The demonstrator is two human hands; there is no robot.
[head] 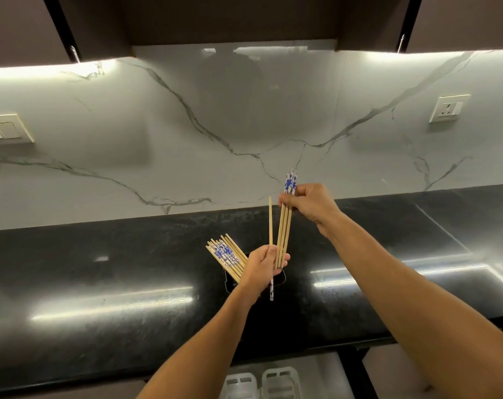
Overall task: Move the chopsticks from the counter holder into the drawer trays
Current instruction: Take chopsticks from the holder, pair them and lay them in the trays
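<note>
Right hand point(312, 205) is up at 1 o'clock from the left, fingers curled tight around a bundle point(284, 231) of chopsticks, blue-and-white ends pointing to 12, bare tips slanting down to 7 and meeting the fingers of the left hand point(260, 266). The left hand pinches a lone stick point(270, 220), upright, its plain end at 12 and its patterned end poking out below the palm at 6. Off the left hand at 10 o'clock a fan point(225, 253) of more chopsticks splays out; the hand covers its base, so I cannot tell if it sits in the holder point(279, 280) or in the palm. That holder is dark against the black counter point(129, 269) and mostly hidden behind the left hand. Down at 6 o'clock, under the counter edge, white trays point(279, 380) show in the drawer.
</note>
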